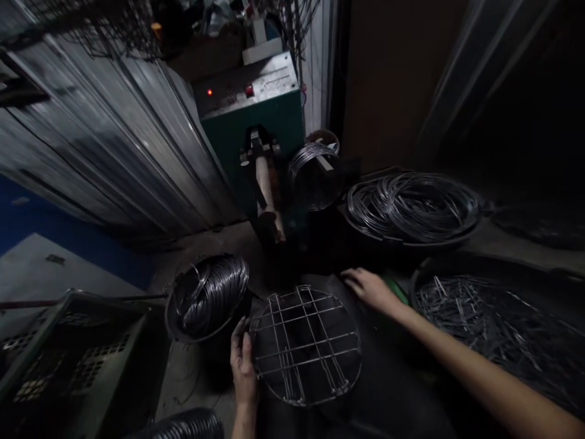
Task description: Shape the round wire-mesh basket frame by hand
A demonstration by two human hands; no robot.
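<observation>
A round wire rack (pixel 307 348), made of a ring with crossing rods, lies tilted over my lap. My left hand (pixel 244 366) holds its left rim, with the thumb on the near side and the fingers along the edge. Beyond the rack's upper right side, my right hand (pixel 372 289) reaches out over dark cloth (pixel 384 378), its fingers stretched and a little apart. Nothing shows between them. In front stands a green machine (pixel 222 137) with a lit red lamp and a pale arm (pixel 264 177) pointing down toward me.
Left of the rack, a bucket (pixel 171 326) holds looped wire. A wide basin (pixel 365 235) bears wire coils; another basin (pixel 417 280) at right contains short wire pieces. Green plastic crates (pixel 132 347) stand at lower left. Another coil (pixel 187 424) sits at the bottom edge.
</observation>
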